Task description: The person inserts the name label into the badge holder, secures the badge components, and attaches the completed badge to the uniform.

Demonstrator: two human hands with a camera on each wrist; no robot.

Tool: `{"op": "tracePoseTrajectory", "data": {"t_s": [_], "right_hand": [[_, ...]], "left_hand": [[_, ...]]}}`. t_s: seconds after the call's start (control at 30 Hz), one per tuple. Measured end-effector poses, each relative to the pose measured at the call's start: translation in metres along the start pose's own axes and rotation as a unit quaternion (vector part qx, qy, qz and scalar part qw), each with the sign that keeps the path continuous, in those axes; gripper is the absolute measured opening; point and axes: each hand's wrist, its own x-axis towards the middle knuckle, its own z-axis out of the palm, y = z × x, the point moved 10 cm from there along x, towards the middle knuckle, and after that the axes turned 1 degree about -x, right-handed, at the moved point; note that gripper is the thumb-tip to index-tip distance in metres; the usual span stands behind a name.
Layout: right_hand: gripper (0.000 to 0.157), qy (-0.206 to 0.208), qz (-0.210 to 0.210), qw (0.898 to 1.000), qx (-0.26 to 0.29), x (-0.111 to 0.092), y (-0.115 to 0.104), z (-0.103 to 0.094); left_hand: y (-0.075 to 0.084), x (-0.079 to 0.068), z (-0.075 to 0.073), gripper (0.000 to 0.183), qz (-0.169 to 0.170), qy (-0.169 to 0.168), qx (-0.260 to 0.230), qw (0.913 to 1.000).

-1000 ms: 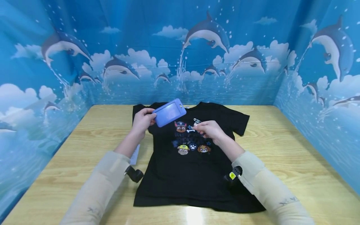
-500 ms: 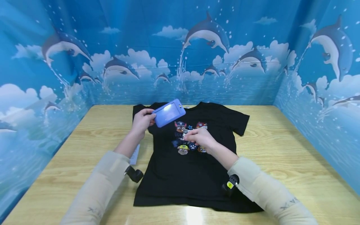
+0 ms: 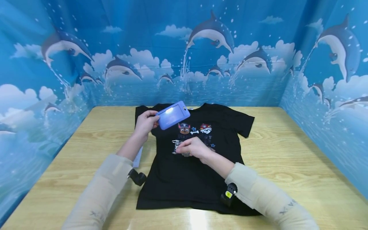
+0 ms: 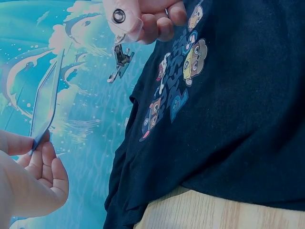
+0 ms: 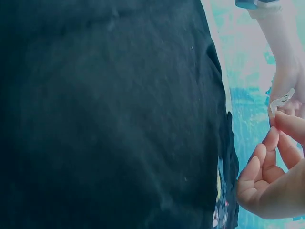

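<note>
On the tabletop (image 3: 287,153) lay a black T-shirt (image 3: 195,182). Above it a periwinkle badge holder (image 3: 172,116), long axis slanting, slotted end away and rightward, sat pinched in the fingers of my left hand (image 3: 145,123); my right hand (image 3: 196,148) pinched a strap clip (image 3: 176,144).

I can't see the whole print (image 3: 205,129) on the shirt (image 3: 198,182); the right fingers (image 3: 186,146) cover some of it, and part of the silver clip (image 3: 176,145). The left fingers (image 3: 154,119) hide a corner of the blue case (image 3: 172,115). The left arm (image 3: 130,147) covers part of a white slip (image 3: 138,158).
</note>
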Motion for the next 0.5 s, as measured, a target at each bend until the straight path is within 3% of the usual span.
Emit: {"op": "tracePoseTrajectory", "data": {"t_s": [0.5], "right_hand": [[0.013, -0.063, -0.037, 0.996, -0.059, -0.007, 0.001, 0.039]], "left_hand": [[-0.002, 0.001, 0.002, 0.027, -0.005, -0.008, 0.005, 0.9999]]}}
